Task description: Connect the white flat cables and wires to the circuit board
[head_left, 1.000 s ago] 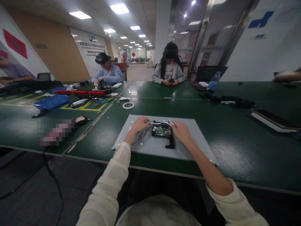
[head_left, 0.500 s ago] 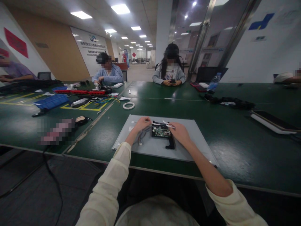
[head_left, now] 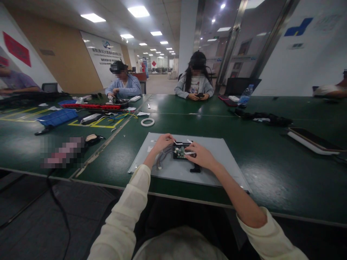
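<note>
Right hand [head_left: 202, 155]: fingers closed on a thin white strip [head_left: 189, 152], low over the middle of a flat grey rectangular panel [head_left: 222, 151], same spot as the green circuit board [head_left: 179, 152]. Left hand [head_left: 163, 142]: fingertips drawn together at the end of a narrow white band [head_left: 178, 143], left of the panel's centre, toward its far edge. Can't tell if that's a real pinch; too small. Another white bit shows behind the right fingers; unclear if it's part of the same strip.

Board sits mid-panel in an angular black plastic frame [head_left: 195, 169]; right hand covers part of both. Loose grey cable bundle [head_left: 162, 157] runs across the panel's left half, pale end lying on the surface.

Status, my read: partway. Done: board and frame placed on the panel. Left: both white pieces look unsettled, neither clearly lying flat, and the cable's pale end isn't plugged into anything visible.

Around the panel: it rests on a dark green tabletop [head_left: 271, 173]. Flat white ring [head_left: 148, 125] beyond its far edge; small silver wrench [head_left: 149, 106] farther out. Blue plastic tray [head_left: 58, 118] well off to its left. A co-worker [head_left: 193, 86] sits across from the panel, both hands on a small dark object.
</note>
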Action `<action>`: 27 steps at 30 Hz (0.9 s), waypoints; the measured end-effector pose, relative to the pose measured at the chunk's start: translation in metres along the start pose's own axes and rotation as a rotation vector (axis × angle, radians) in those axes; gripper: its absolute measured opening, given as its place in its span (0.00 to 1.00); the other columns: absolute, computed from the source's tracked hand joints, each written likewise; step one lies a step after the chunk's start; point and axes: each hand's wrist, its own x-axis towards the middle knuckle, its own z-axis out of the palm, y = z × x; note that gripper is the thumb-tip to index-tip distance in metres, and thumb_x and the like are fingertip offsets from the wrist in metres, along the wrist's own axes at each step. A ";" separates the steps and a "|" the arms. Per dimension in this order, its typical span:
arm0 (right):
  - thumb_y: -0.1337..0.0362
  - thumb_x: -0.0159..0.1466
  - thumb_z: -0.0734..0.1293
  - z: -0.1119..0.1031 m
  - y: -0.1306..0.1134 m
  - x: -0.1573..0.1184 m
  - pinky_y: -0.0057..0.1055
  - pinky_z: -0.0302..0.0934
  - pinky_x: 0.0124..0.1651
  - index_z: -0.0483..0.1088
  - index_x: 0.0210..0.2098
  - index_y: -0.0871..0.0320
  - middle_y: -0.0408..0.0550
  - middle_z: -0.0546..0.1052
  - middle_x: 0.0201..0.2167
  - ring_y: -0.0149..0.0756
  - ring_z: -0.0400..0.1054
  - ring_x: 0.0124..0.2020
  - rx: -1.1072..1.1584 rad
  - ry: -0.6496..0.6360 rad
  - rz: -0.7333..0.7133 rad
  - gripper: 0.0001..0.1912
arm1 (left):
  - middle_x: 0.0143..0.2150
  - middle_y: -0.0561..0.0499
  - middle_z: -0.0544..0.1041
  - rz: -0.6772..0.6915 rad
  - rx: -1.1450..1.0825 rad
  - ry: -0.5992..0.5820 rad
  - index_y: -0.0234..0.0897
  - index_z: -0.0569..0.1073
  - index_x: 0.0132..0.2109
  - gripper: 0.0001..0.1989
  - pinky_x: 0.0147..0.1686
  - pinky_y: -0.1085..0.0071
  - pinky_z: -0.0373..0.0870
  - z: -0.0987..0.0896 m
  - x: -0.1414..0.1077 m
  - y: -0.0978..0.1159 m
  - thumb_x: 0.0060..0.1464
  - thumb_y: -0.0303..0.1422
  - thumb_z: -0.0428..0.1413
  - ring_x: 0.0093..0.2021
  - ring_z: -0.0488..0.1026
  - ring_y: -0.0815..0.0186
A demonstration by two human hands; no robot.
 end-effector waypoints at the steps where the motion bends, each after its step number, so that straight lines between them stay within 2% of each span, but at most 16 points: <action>1: 0.53 0.59 0.61 0.001 0.000 0.000 0.30 0.57 0.43 0.70 0.45 0.53 0.48 0.67 0.45 0.34 0.64 0.41 -0.013 -0.002 0.006 0.18 | 0.33 0.48 0.77 0.011 -0.013 -0.002 0.34 0.70 0.28 0.04 0.43 0.68 0.67 0.001 0.000 0.000 0.45 0.31 0.53 0.37 0.73 0.67; 5: 0.50 0.59 0.60 0.004 -0.001 0.001 0.29 0.58 0.41 0.69 0.46 0.53 0.48 0.67 0.45 0.33 0.65 0.38 -0.050 0.022 0.075 0.20 | 0.33 0.48 0.77 0.042 -0.024 -0.001 0.33 0.69 0.29 0.04 0.42 0.68 0.67 0.005 0.000 0.000 0.46 0.30 0.52 0.38 0.72 0.67; 13: 0.49 0.59 0.60 0.005 -0.004 0.000 0.29 0.58 0.43 0.70 0.45 0.54 0.49 0.67 0.46 0.35 0.65 0.39 -0.069 0.035 0.133 0.21 | 0.36 0.50 0.76 0.113 0.126 -0.015 0.35 0.71 0.30 0.06 0.43 0.68 0.66 0.005 -0.003 0.006 0.47 0.33 0.52 0.41 0.71 0.66; 17: 0.47 0.59 0.60 0.006 -0.003 0.000 0.29 0.58 0.42 0.70 0.44 0.55 0.49 0.67 0.45 0.35 0.65 0.39 -0.086 0.053 0.121 0.22 | 0.36 0.50 0.76 0.091 0.119 -0.007 0.34 0.71 0.31 0.07 0.41 0.71 0.67 0.006 -0.002 0.005 0.48 0.33 0.51 0.40 0.71 0.67; 22: 0.47 0.59 0.60 0.004 -0.003 0.000 0.29 0.59 0.41 0.70 0.45 0.54 0.49 0.67 0.45 0.35 0.65 0.39 -0.094 0.034 0.129 0.23 | 0.37 0.49 0.75 0.026 0.109 0.084 0.34 0.69 0.29 0.05 0.41 0.71 0.66 0.005 -0.001 0.004 0.46 0.32 0.52 0.40 0.71 0.67; 27: 0.48 0.59 0.60 0.004 -0.005 -0.001 0.30 0.59 0.41 0.71 0.44 0.55 0.49 0.68 0.44 0.34 0.65 0.38 -0.084 0.049 0.117 0.22 | 0.37 0.48 0.75 0.083 -0.024 0.098 0.34 0.69 0.31 0.06 0.44 0.70 0.65 0.000 -0.002 0.010 0.46 0.33 0.53 0.41 0.70 0.67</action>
